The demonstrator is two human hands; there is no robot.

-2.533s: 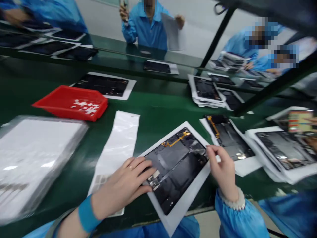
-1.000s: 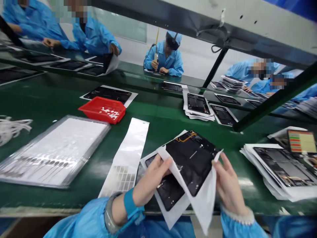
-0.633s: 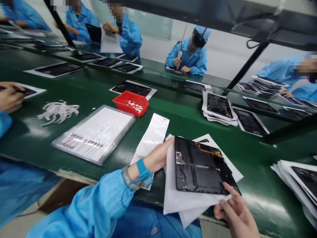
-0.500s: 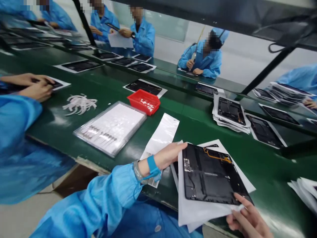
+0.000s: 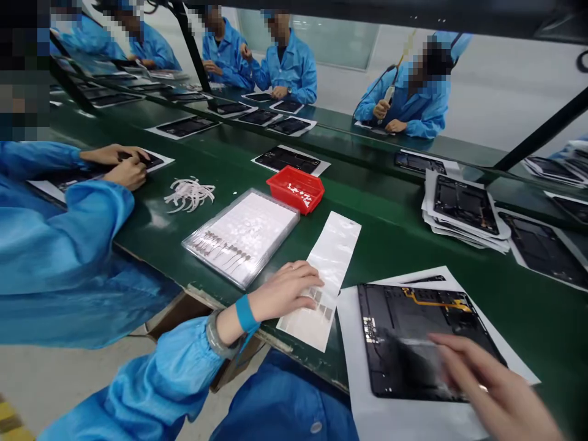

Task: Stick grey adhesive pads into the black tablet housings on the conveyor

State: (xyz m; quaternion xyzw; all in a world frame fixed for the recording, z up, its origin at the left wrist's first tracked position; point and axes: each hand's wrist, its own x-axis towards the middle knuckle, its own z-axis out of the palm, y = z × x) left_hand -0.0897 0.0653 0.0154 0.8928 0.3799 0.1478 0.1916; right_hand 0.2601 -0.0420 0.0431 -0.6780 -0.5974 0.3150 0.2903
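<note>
My left hand (image 5: 291,291) lies with its fingers stretched over a white strip sheet (image 5: 339,248), touching the small grey patches near its lower end. The right hand (image 5: 487,380), smeared by motion, is closed in a pinch over a black tablet housing (image 5: 386,306). From its fingertips extends a blurred, see-through film (image 5: 425,364), above the housing's lower middle. An orange flex cable runs along the housing's top inside. Beneath the housing lies white paper (image 5: 356,355), with another dark part peeking out behind it.
A clear-edged case (image 5: 243,236) with thin wired parts stands left of the strip, near a red tray (image 5: 296,190) of white bits and a pile of white strips (image 5: 189,195). Stacked housings (image 5: 466,208) sit at right. A co-worker's hands (image 5: 124,165) work at left.
My left hand has let go of the housing and moved left onto the strip sheet. The housing now rests on the table. My right hand has moved over it. The view has shifted left.
</note>
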